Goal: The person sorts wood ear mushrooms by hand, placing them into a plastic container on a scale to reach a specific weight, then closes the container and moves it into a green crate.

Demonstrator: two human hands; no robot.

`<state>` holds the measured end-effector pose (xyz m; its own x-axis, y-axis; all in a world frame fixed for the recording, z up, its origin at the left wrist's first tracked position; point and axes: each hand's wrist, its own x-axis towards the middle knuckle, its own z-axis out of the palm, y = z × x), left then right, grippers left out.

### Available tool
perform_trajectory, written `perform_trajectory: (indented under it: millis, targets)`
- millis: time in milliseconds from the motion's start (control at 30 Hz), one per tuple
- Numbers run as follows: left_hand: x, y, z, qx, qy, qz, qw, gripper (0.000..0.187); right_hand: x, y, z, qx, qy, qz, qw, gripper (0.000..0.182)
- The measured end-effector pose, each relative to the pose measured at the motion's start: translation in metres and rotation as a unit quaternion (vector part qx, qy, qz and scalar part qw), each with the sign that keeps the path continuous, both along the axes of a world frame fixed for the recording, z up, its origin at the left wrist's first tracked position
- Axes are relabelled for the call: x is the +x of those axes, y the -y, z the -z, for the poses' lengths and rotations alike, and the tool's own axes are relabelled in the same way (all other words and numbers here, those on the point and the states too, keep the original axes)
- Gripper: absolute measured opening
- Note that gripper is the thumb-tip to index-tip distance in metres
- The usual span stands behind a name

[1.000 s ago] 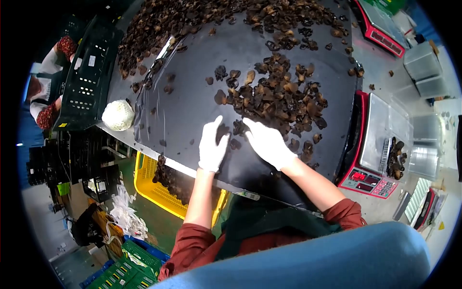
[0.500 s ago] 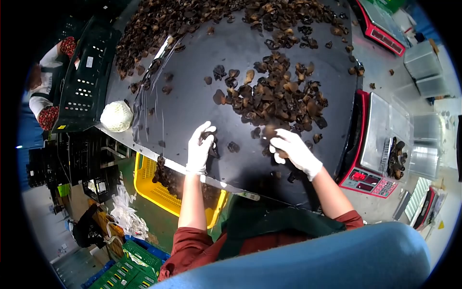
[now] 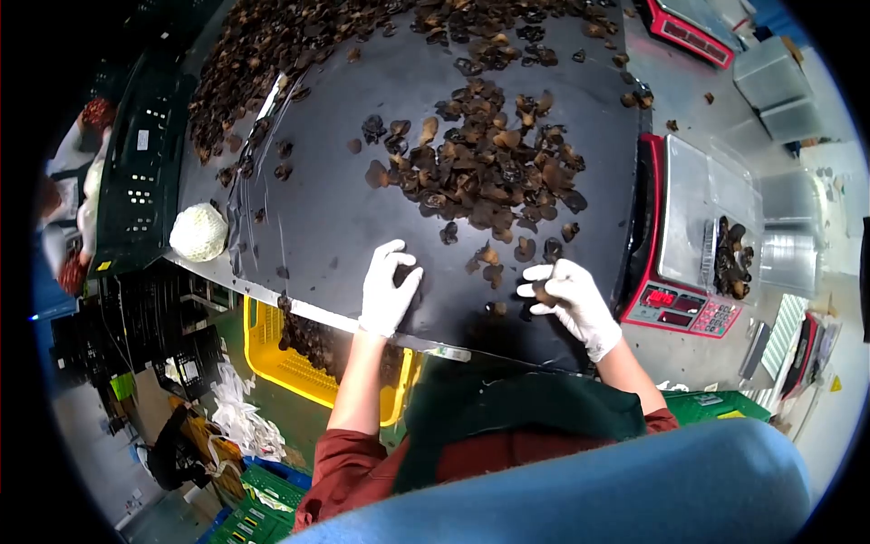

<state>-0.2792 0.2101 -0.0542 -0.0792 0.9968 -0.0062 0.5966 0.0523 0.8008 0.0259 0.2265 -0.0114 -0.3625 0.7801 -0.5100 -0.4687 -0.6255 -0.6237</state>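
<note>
Brown-black wood ear mushrooms (image 3: 489, 172) lie in a loose heap on the black table sheet (image 3: 317, 218). My left hand (image 3: 390, 290), in a white glove, is at the sheet's front part, left of the heap. Its fingers curve with the thumb apart, and I see nothing between them. To the right, my gloved right hand (image 3: 573, 306) pinches a brown wood ear mushroom (image 3: 544, 292) between thumb and fingers, just above the sheet. A few single pieces (image 3: 491, 272) lie between the two hands, below the heap.
A larger mushroom mass (image 3: 290, 54) spreads along the back. Right stands a red scale (image 3: 680, 304) with a clear tub of mushrooms (image 3: 734, 258). A yellow crate (image 3: 272, 363) sits below the front edge. Left are a white netted ball (image 3: 198, 232), a dark crate (image 3: 136, 181) and another person's sleeve.
The view has shifted, so the table sits further left and up. My right hand has drawn back from the heap's lower edge. The dark piece by my left fingers no longer shows.
</note>
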Motion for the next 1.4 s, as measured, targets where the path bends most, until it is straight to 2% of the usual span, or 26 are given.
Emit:
perform_trajectory:
  millis: [33, 67, 100, 133, 167, 200, 267, 300, 400, 500, 533, 567, 633, 700, 800, 900, 933, 1033, 1067, 1133, 1200, 1233, 1267, 1300, 1333, 1400]
  targets:
    - [0.004, 0.003, -0.006, 0.01, 0.017, 0.014, 1.0, 0.019, -0.001, 0.004, 0.001, 0.024, 0.016, -0.025, 0.999, 0.008]
    - [0.009, 0.007, -0.015, 0.021, 0.034, 0.028, 0.999, 0.019, -0.002, 0.008, -0.002, 0.069, 0.096, -0.067, 0.991, 0.015]
    - [0.016, 0.012, -0.026, -0.023, 0.058, 0.067, 0.996, 0.02, -0.007, 0.008, -0.006, 0.147, 0.206, -0.145, 0.957, 0.014]
    - [0.024, 0.016, -0.031, -0.032, 0.074, 0.12, 0.989, 0.02, -0.012, 0.008, -0.008, 0.221, 0.311, -0.22, 0.898, 0.014]
    - [0.032, 0.024, -0.033, -0.052, 0.051, 0.157, 0.985, 0.021, -0.019, 0.013, 0.005, 0.404, 0.342, -0.203, 0.824, 0.021]
    - [0.04, 0.031, -0.034, -0.071, 0.028, 0.193, 0.978, 0.023, -0.026, 0.019, 0.006, 0.437, 0.385, -0.218, 0.783, 0.025]
    - [0.054, 0.043, -0.03, -0.076, -0.039, 0.247, 0.965, 0.029, -0.036, 0.024, 0.01, 0.536, 0.503, -0.29, 0.613, 0.026]
    - [0.061, 0.047, -0.028, -0.089, -0.069, 0.249, 0.962, 0.035, -0.04, 0.027, 0.017, 0.538, 0.54, -0.314, 0.567, 0.021]
    - [0.067, 0.053, -0.023, -0.042, -0.105, 0.234, 0.966, 0.034, -0.042, 0.02, 0.031, 0.546, 0.514, -0.294, 0.594, 0.013]
    - [0.059, 0.056, -0.005, -0.066, 0.051, 0.108, 0.991, 0.022, -0.029, 0.011, 0.028, 0.473, 0.387, -0.169, 0.773, 0.013]
    - [0.056, 0.054, -0.012, -0.094, 0.081, 0.085, 0.989, 0.028, -0.028, 0.006, 0.018, 0.427, 0.342, -0.133, 0.827, 0.013]
    - [0.052, 0.053, -0.014, -0.155, 0.167, 0.046, 0.973, 0.033, -0.019, 0.006, 0.002, 0.149, 0.224, -0.2, 0.942, 0.015]
    - [0.051, 0.051, -0.019, -0.222, 0.344, -0.015, 0.912, 0.046, -0.015, 0.008, -0.009, 0.108, 0.173, -0.186, 0.961, 0.016]
    - [0.049, 0.046, -0.026, -0.14, 0.163, 0.031, 0.976, 0.048, -0.012, 0.015, -0.01, 0.078, 0.153, -0.179, 0.969, 0.015]
    - [0.039, 0.042, -0.025, -0.046, -0.051, 0.05, 0.996, 0.054, -0.008, 0.029, 0.006, 0.023, 0.089, -0.158, 0.983, 0.017]
    - [0.032, 0.042, -0.035, -0.007, -0.093, 0.019, 0.995, 0.057, -0.008, 0.037, 0.002, -0.027, 0.007, -0.143, 0.989, 0.029]
    - [0.034, 0.041, -0.045, 0.002, -0.117, 0.001, 0.993, 0.048, -0.009, 0.041, 0.009, -0.043, -0.023, -0.143, 0.989, 0.035]
    - [0.05, 0.037, -0.058, 0.006, -0.009, -0.038, 0.999, 0.024, -0.013, 0.051, 0.024, -0.105, -0.165, -0.132, 0.972, 0.036]
    - [0.059, 0.037, -0.062, 0.001, 0.01, -0.016, 1.0, 0.023, -0.018, 0.056, 0.031, -0.092, -0.182, -0.119, 0.972, 0.036]
    - [0.087, 0.036, -0.064, 0.075, 0.036, 0.063, 0.995, 0.022, -0.03, 0.062, 0.027, -0.185, -0.184, -0.046, 0.964, 0.035]
    - [0.113, 0.034, -0.054, 0.145, 0.019, 0.134, 0.98, 0.024, -0.036, 0.064, 0.031, -0.171, -0.285, -0.016, 0.943, 0.037]
    - [0.123, 0.032, -0.054, 0.105, -0.003, 0.179, 0.978, 0.027, -0.042, 0.064, 0.032, -0.15, -0.309, 0.006, 0.939, 0.04]
    - [0.131, 0.029, -0.053, 0.065, -0.025, 0.225, 0.972, 0.03, -0.041, 0.065, 0.03, -0.164, -0.293, 0.036, 0.941, 0.043]
    - [0.137, 0.028, -0.049, 0.011, -0.031, 0.259, 0.965, 0.047, -0.041, 0.065, 0.024, -0.176, -0.275, 0.066, 0.943, 0.046]
    - [0.143, 0.03, -0.048, 0.052, -0.066, 0.257, 0.963, 0.056, -0.04, 0.066, 0.02, -0.064, -0.158, 0.075, 0.982, 0.038]
    - [0.154, 0.036, -0.047, 0.134, -0.134, 0.246, 0.951, 0.075, -0.034, 0.067, -0.005, 0.032, 0.036, 0.067, 0.997, 0.044]
